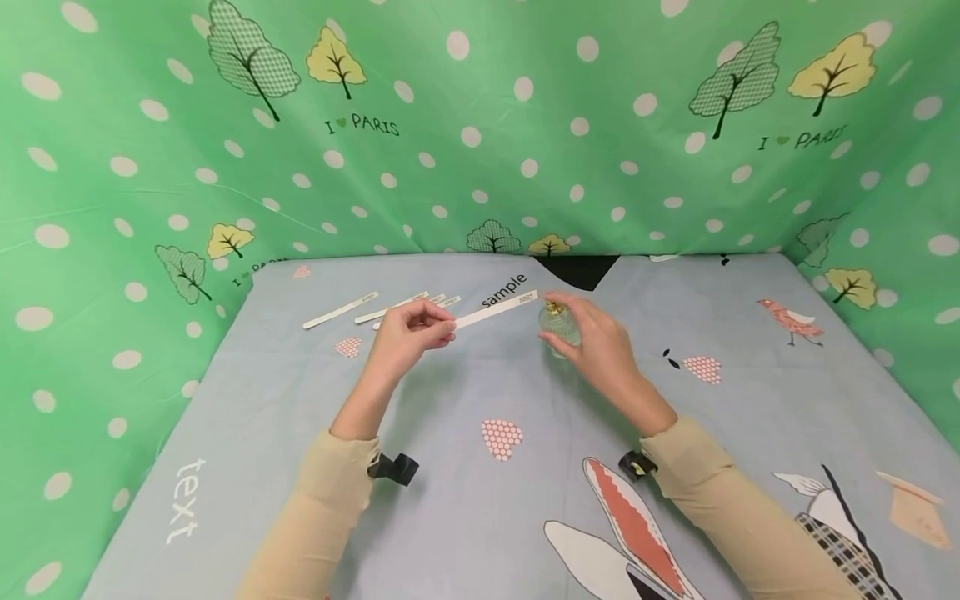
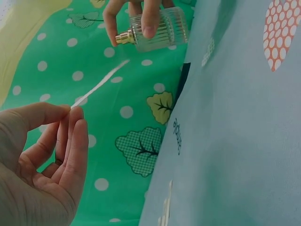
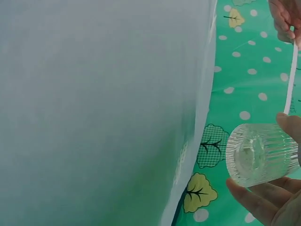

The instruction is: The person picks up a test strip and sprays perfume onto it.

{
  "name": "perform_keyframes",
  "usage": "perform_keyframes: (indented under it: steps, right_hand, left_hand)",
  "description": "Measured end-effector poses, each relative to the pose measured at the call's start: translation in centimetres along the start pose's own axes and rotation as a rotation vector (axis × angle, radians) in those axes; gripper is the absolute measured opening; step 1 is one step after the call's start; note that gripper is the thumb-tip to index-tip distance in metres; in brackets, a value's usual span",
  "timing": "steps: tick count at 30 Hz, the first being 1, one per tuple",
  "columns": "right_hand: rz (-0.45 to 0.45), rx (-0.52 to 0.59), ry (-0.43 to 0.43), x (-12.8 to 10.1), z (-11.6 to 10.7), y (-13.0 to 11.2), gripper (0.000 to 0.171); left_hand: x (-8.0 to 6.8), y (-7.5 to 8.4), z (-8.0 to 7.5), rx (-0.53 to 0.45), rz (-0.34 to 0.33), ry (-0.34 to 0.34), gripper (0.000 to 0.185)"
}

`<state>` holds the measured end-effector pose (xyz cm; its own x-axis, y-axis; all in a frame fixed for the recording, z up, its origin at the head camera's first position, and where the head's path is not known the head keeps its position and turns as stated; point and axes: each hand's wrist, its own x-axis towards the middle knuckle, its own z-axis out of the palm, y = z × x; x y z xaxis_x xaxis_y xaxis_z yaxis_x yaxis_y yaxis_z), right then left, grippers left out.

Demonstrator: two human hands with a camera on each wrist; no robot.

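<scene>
A white paper test strip point(image 1: 497, 309) is pinched by one end between the thumb and fingertips of my left hand point(image 1: 411, 336). Its free end reaches right, toward the bottle. My right hand point(image 1: 602, 342) grips a ribbed clear glass perfume bottle point(image 2: 162, 29) with a gold spray top point(image 2: 124, 37). In the left wrist view, a fingertip rests on that spray top and the thumb lies along the glass. The right wrist view shows the thick bottle base point(image 3: 245, 157) between thumb and fingers. Strip and nozzle are close, with the bottle held above the table.
Several more paper strips point(image 1: 341, 310) lie on the grey-blue patterned tablecloth point(image 1: 442, 500), left and behind my left hand. A green dotted curtain point(image 1: 480, 150) stands along the table's back and sides. Black camera mounts point(image 1: 395, 468) sit at both wrists.
</scene>
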<state>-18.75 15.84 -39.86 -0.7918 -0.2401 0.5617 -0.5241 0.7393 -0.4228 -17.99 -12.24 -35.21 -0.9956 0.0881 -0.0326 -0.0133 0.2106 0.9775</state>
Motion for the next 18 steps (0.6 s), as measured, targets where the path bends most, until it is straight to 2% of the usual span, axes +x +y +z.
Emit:
perform_keyframes:
  steps: [5,18]
  right_hand:
    - [0.03,-0.007,0.0,0.0,-0.3,-0.1,0.058]
    - [0.021,0.024,0.016,-0.3,-1.1,0.6,0.06]
  left_hand:
    - [0.1,-0.2,-0.1,0.008,0.007,0.006,0.018]
    - [0.3,-0.5,-0.7,0.01,-0.005,0.014,0.019]
